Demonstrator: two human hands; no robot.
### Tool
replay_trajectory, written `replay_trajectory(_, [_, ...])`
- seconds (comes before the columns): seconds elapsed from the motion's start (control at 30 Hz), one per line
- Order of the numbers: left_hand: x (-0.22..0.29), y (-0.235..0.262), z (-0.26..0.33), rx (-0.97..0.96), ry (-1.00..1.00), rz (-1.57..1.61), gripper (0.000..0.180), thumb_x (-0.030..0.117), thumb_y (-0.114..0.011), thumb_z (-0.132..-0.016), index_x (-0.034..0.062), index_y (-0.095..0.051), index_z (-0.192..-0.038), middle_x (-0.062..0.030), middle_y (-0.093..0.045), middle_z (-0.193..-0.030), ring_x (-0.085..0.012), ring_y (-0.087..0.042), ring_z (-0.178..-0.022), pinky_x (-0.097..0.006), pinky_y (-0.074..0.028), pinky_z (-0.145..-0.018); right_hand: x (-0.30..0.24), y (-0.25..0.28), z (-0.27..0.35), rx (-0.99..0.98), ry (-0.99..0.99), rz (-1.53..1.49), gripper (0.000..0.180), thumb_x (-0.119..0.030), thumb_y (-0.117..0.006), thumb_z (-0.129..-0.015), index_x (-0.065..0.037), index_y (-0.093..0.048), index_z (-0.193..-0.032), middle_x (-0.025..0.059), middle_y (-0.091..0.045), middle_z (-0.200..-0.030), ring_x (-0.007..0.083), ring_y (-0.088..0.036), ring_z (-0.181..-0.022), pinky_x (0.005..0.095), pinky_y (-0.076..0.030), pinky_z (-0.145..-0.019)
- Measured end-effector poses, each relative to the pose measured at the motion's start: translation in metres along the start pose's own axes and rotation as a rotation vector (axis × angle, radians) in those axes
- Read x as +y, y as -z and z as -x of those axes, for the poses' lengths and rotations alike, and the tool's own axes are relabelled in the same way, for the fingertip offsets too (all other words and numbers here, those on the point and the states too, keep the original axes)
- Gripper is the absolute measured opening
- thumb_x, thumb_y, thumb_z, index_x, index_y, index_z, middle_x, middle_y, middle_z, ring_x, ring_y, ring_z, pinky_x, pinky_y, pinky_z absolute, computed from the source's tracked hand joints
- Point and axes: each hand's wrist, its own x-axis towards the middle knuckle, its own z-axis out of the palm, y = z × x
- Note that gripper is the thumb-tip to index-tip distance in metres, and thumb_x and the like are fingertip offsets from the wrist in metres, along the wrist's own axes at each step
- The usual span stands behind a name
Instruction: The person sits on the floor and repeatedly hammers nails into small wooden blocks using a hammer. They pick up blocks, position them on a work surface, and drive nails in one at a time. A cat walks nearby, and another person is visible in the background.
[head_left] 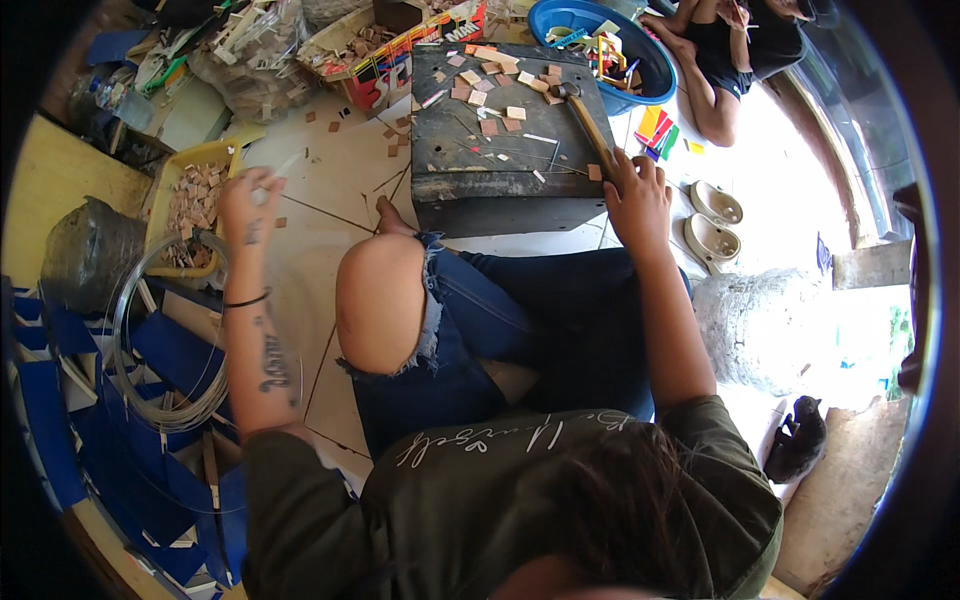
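My right hand is closed round the lower end of the wooden handle of a hammer. The hammer lies across the right side of a dark, worn box-like block, its head resting on the top. Small square wooden pieces are scattered over the block, along with a few thin sticks or wires. My left hand is raised off to the left, beside a yellow basket of small wooden pieces. Its fingers are curled together and slightly blurred; what they hold, if anything, cannot be made out.
A coil of wire lies over blue panels at the left. Behind stand a carton of wood pieces and a blue basin. Clogs, a dark cat and another person's leg are at the right.
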Motion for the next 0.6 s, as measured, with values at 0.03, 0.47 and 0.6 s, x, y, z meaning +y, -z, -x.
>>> replay_trajectory(0.03, [-0.028,0.012,0.000,0.036,0.050,-0.014,0.024,0.017,-0.072,-0.078,0.0033,-0.067,-0.097,-0.0123,-0.068,-0.088,-0.0275,-0.065,-0.083,-0.035,-0.050,-0.074,-0.003,0.001,-0.004,0.037,0.018,-0.012,0.047,-0.019,-0.063,-0.084,-0.016,-0.054,-0.130,0.0099,-0.057,-0.111,0.0272,-0.053,-0.109,0.0425,-0.042,-0.090])
replay_trajectory(0.47, [-0.093,0.014,-0.076,-0.105,0.175,-0.094,0.049,0.027,-0.067,-0.084,-0.0024,-0.056,-0.121,-0.0212,-0.061,-0.117,-0.0343,-0.059,-0.108,-0.039,-0.046,-0.093,-0.035,0.004,-0.073,-0.174,0.950,0.290,0.006,-0.012,-0.058,-0.074,-0.009,-0.062,-0.077,0.0021,-0.057,-0.083,0.0188,-0.053,-0.092,0.0336,-0.039,-0.089])
replay_trajectory(0.6, [0.030,-0.072,-0.107,-0.100,-0.375,0.051,0.046,0.032,-0.069,-0.080,0.0024,-0.063,-0.113,-0.0184,-0.062,-0.116,-0.0340,-0.057,-0.109,-0.041,-0.043,-0.097,-0.036,0.004,-0.091,-0.164,1.170,0.315,0.007,-0.015,-0.059,-0.074,-0.012,-0.065,-0.071,-0.0011,-0.060,-0.079,0.0163,-0.055,-0.090,0.0299,-0.041,-0.082])
